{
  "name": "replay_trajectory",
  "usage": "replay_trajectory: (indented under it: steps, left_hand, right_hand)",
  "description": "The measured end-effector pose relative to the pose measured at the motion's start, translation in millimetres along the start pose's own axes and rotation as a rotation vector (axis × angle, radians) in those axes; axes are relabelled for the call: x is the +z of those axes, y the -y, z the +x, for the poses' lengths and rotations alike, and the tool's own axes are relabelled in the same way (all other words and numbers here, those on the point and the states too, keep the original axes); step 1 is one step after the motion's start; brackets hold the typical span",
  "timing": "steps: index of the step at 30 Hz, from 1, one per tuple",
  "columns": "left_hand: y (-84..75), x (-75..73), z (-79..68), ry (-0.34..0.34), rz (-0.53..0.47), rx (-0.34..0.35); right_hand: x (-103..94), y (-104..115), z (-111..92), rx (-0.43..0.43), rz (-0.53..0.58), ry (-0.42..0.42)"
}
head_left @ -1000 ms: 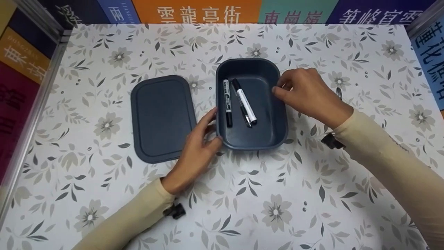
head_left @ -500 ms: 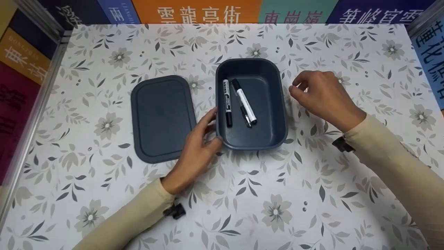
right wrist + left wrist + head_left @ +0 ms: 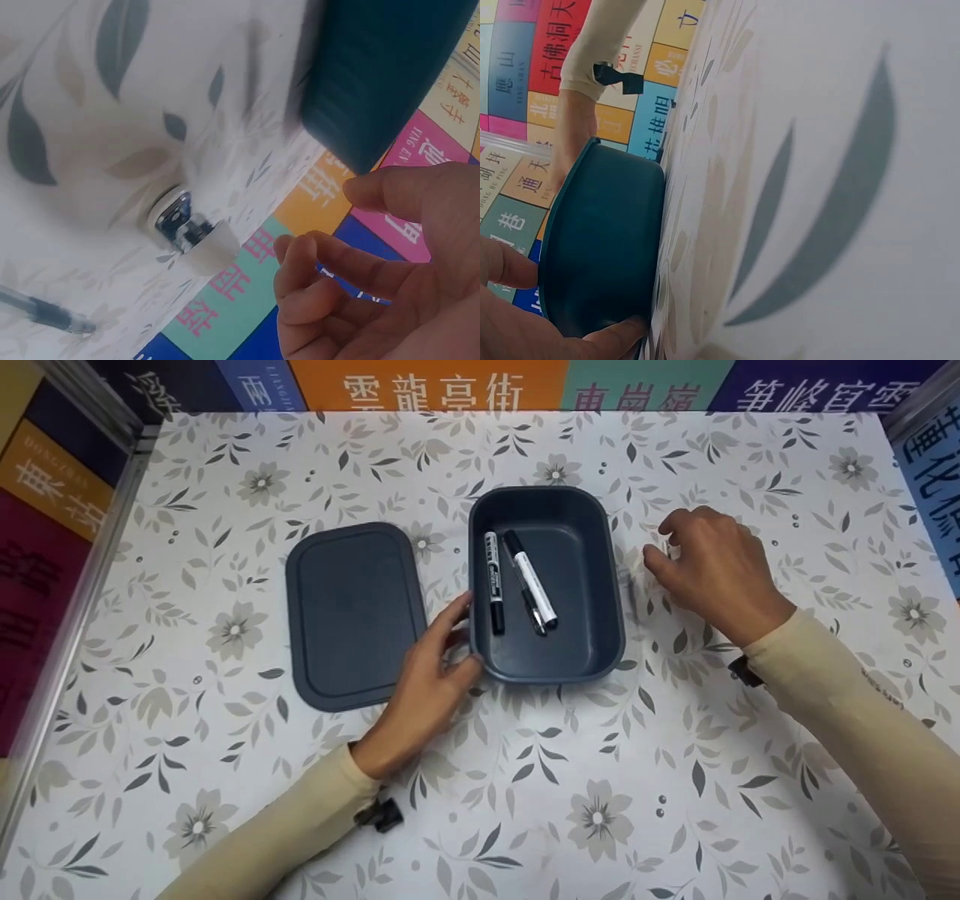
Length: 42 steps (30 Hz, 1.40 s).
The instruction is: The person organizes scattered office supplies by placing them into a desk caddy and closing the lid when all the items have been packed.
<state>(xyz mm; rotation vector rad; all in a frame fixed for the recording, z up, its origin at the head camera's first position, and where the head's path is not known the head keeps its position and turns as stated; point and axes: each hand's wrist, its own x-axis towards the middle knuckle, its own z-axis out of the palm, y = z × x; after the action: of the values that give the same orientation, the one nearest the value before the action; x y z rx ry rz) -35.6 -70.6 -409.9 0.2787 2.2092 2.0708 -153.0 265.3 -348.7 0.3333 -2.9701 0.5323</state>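
A dark blue open box (image 3: pixel 576 656) holds a slim black-and-white marker (image 3: pixel 493 585), a thicker white marker (image 3: pixel 534 585) and a black clear-ended pen (image 3: pixel 538 619). My left hand (image 3: pixel 427 690) rests against its left wall, thumb at the near corner and fingers along the side. To the right of the box, my right hand (image 3: pixel 712 559) hovers with thumb and index finger apart, the other fingers curled and nothing held. Just past its fingertips in the right wrist view is a small white, black and clear object (image 3: pixel 191 229). Another pen (image 3: pixel 45 311) lies farther left there; the hand hides it from the head view.
A flat dark blue lid (image 3: pixel 352 615) lies left of the box, partly behind my left hand. A leaf-patterned white cloth (image 3: pixel 510 817) covers the table. Colourful printed panels (image 3: pixel 427 386) stand along the back and sides.
My right hand has drawn away from the box's right rim toward the right, and its thumb and index finger have parted. The left hand, box, lid and pens have stayed in place.
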Motion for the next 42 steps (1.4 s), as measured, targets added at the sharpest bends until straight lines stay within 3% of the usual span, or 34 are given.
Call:
replay_trajectory:
  steps: [12, 20, 31, 42]
  left_hand:
    - [0.1, 0.6, 0.3, -0.002, -0.01, -0.008]
    - [0.2, 1.1, 1.0, -0.009, 0.007, -0.006]
    - [0.5, 0.8, 1.3, -0.009, 0.0, -0.003]
    - [-0.2, 0.5, 1.1, -0.009, 0.014, -0.009]
  right_hand:
    - [4.4, -18.4, 0.3, 0.084, -0.045, 0.029]
    - [8.7, -32.0, 0.4, 0.084, -0.044, 0.044]
    - [9.7, -42.9, 9.1, 0.155, -0.039, 0.109]
    - [8.3, -45.6, 10.2, 0.13, 0.001, 0.097]
